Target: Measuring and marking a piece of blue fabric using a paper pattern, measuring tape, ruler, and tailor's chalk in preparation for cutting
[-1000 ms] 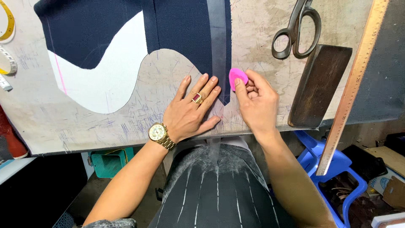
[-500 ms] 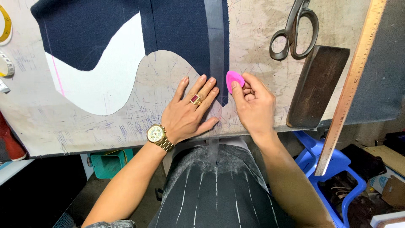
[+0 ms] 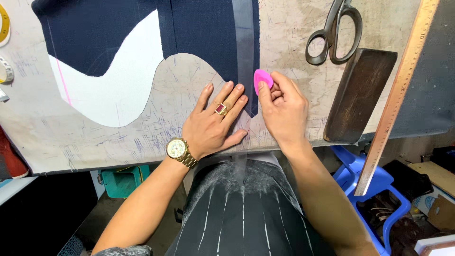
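My left hand (image 3: 215, 121) lies flat, fingers spread, on a tan pattern piece (image 3: 180, 95) at the table's near edge, wearing a gold watch and a red-stoned ring. Its fingertips press beside a clear ruler strip (image 3: 244, 52) that lies over dark navy fabric (image 3: 123, 33). My right hand (image 3: 283, 111) pinches a pink tailor's chalk (image 3: 262, 79) against the navy fabric's right edge, just right of the strip. A white cloth piece (image 3: 113, 90) shows under the navy fabric at the left.
Large metal scissors (image 3: 334, 33) lie at the back right. A dark wooden block (image 3: 360, 95) sits right of my right hand, with a long wooden ruler (image 3: 400, 90) slanting beyond it. A tape measure (image 3: 4, 28) is at the far left; a blue plastic stool (image 3: 379, 185) stands below.
My right hand has slid the pink chalk a little away from me along the fabric's right edge. My left hand has stayed flat in place.
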